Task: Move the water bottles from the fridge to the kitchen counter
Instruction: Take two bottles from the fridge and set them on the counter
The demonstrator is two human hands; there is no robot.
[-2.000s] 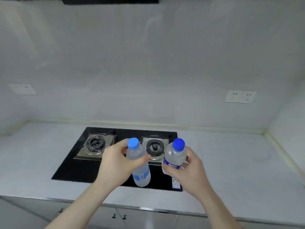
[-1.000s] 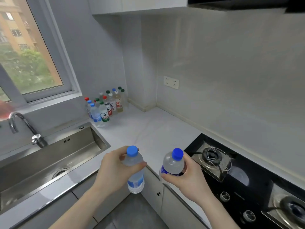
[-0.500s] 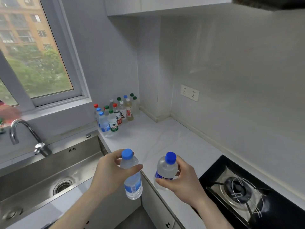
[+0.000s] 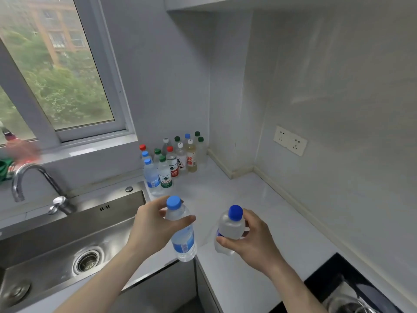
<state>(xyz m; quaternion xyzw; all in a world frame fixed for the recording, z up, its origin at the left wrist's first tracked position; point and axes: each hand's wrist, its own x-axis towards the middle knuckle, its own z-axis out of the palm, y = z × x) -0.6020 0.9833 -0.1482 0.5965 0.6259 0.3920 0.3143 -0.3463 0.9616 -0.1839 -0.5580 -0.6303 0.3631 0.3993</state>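
while you stand at the corner of the counter (image 4: 237, 195), you are in the carrying step, with the setting-down not yet done. your left hand (image 4: 151, 229) grips the light-capped bottle (image 4: 181, 233) round its shoulder, thumb across the front, and the bottle hangs tilted over the counter's front edge, just beside the sink (image 4: 67, 236). your right hand (image 4: 252, 240) wraps the dark-capped bottle (image 4: 230, 227) below its neck, held above the counter and apart from the other. neither bottle seems to touch the surface. the group of bottles (image 4: 171, 161) already stands in the far corner under the window. the next move, as i judge it, calls for reaching forward and lowering both upright onto the bare counter just in front of that group, bases flat before you loosen your fingers, and wide enough of the front row not to knock it.
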